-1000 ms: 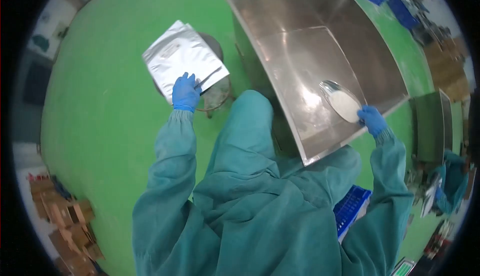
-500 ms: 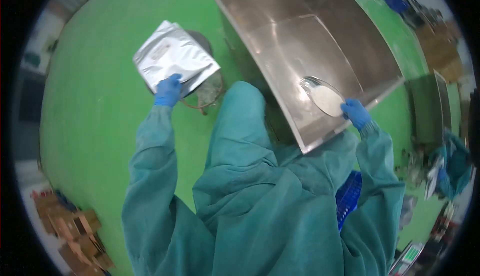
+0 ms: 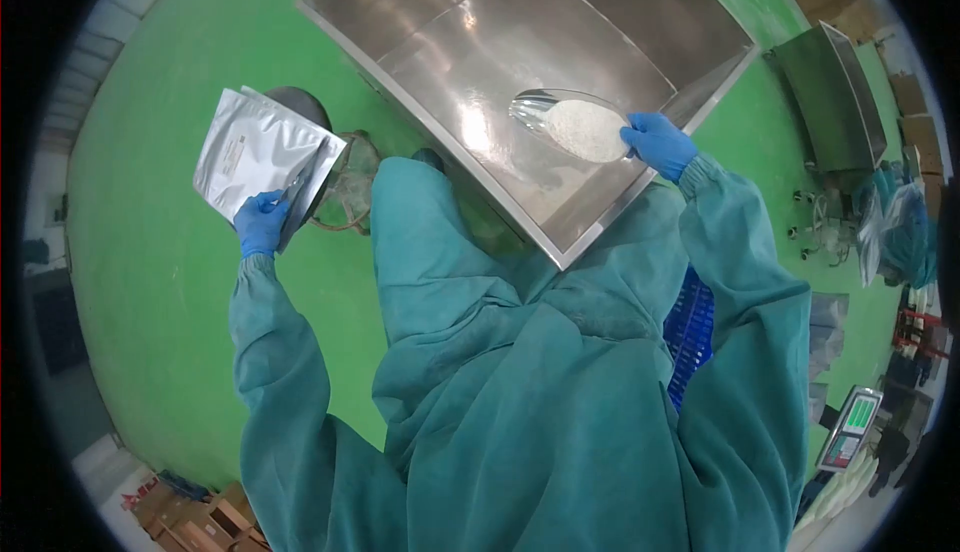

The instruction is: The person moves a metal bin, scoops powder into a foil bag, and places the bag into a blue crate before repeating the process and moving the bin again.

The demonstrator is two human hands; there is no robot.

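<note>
My left hand (image 3: 261, 224), in a blue glove, is closed on the lower edge of a silver foil pouch (image 3: 262, 152) with a small label. The pouch is held out to the left, above the green floor. A metal scoop (image 3: 535, 110) lies level in the grip of my gloved right hand (image 3: 660, 145), whose fingers wrap its near end. White powder (image 3: 588, 130) fills much of the scoop. Beneath it is a large stainless steel bin (image 3: 570, 254), with some pale powder on its bottom near the close corner.
Behind the pouch stand a dark round object (image 3: 300, 104) and a wire-rimmed clear bag (image 3: 352, 187). A blue plastic crate (image 3: 690, 337) is by my right leg. To the right are another steel bin (image 3: 835, 102) and a digital scale (image 3: 850, 427). Cardboard boxes (image 3: 195, 527) lie at lower left.
The view has turned, so the bin appears further left. The pouch now hangs more tilted, its open-looking edge toward the right. My right hand still holds the scoop over the bin.
</note>
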